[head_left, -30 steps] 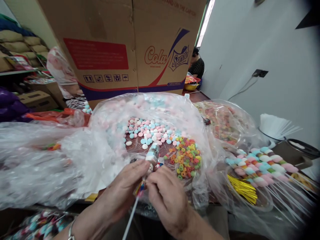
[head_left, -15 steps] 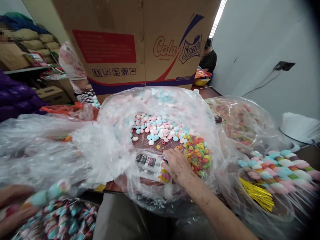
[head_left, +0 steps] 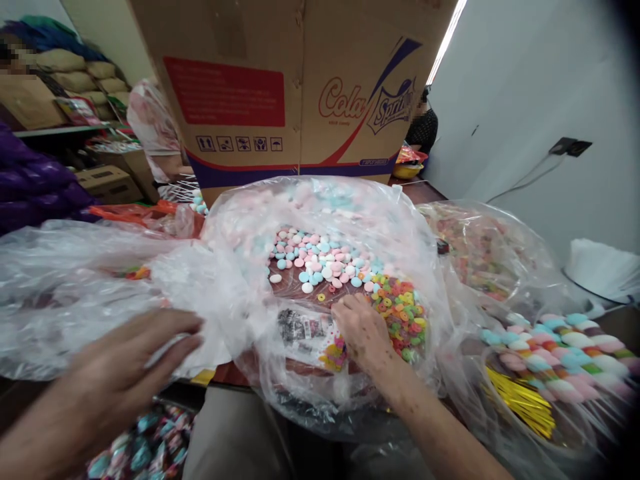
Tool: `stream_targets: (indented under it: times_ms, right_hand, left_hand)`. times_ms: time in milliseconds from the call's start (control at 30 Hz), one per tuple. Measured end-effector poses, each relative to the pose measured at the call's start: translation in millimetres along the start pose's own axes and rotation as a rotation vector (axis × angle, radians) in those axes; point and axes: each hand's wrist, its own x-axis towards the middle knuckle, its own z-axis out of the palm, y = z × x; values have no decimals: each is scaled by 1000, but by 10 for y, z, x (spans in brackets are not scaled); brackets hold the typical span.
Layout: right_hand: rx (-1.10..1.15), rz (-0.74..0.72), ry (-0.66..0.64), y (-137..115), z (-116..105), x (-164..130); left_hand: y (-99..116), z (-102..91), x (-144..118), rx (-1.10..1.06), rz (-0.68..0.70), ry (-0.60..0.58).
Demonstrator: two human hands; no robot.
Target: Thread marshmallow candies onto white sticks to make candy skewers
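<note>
My right hand rests inside a big clear plastic bag, fingertips at the near edge of a heap of coloured ring candies. I cannot tell whether it pinches a candy. Behind the rings lies a spread of pink, blue and white round candies. A small printed packet lies just left of that hand. My left hand hovers with fingers spread by the bag's crumpled near-left edge, holding nothing. Below it lie finished candy skewers.
A large cardboard box stands right behind the bag. At the right lie more candy skewers, gold twist ties in a bowl and another bag of candies. A person sits far back; another stands at the back left.
Both hands were together on a skewer. The left hand carried it down to the pile at lower left and came back empty; the right hand reached into the bag to the ring candies.
</note>
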Motion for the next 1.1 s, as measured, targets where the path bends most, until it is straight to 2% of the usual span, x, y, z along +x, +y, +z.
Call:
stream_targets:
  times_ms: [33, 67, 133, 233, 333, 400, 533, 700, 867, 1000, 1100]
  right_hand:
    - [8, -2, 28, -1, -24, -2]
    - [18, -4, 57, -1, -51, -6]
    - [55, -15, 106, 3, -105, -21]
    - [156, -63, 135, 16, -175, -55]
    - [297, -80, 139, 34, -213, -93]
    - [400, -41, 150, 51, -218, -120]
    - [576, 37, 141, 85, -211, -179]
    - [688, 63, 118, 79, -263, -267]
    - [768, 42, 121, 41, -423, -389]
    - [669, -47, 218, 35, -487, -465]
    - [558, -86, 353, 45, -468, -486]
  left_hand:
    - [135, 166, 94, 7, 163, 16]
    - [282, 342, 189, -16, 267, -26]
    - [567, 685, 368, -6, 390, -87]
    - [841, 1082, 585, 66, 423, -260]
    - [903, 1267, 748, 68, 341, -438]
    - [888, 1282, 832, 22, 306, -497]
    - [873, 1195, 919, -97, 272, -584]
    - [870, 1158, 845, -204, 267, -635]
    - [886, 1152, 741, -362, 279, -659]
    - [957, 1147, 669, -473, 308, -678]
    - [998, 1169, 611, -513, 214, -713]
